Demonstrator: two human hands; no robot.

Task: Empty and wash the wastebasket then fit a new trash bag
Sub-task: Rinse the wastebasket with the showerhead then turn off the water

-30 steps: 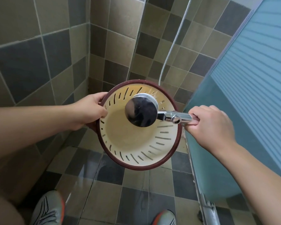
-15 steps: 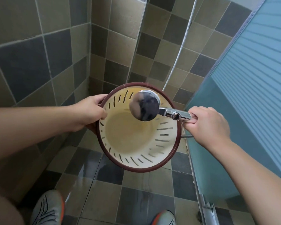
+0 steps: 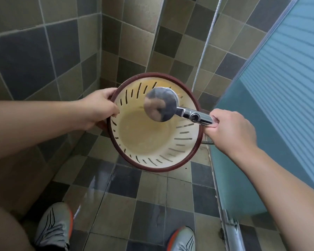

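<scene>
A cream wastebasket (image 3: 145, 138) with slotted walls and a dark red rim is held up over the tiled floor, its mouth tilted toward me. My left hand (image 3: 98, 109) grips its left rim, thumb inside. My right hand (image 3: 230, 129) is closed on the handle of a chrome shower head (image 3: 160, 104), which hangs over the upper right of the basket's opening, face down into it. The basket's inside looks empty and wet. No water stream is visible.
The metal shower hose (image 3: 205, 46) runs up the tiled back wall. A frosted blue glass partition (image 3: 279, 87) stands close on the right, with its metal track (image 3: 230, 230) on the floor. The floor tiles (image 3: 152, 196) look wet. My two shoes (image 3: 53, 227) are at the bottom.
The shower head has moved up and to the right across the basket's opening. The basket has shifted slightly, and my left hand keeps its hold on the rim.
</scene>
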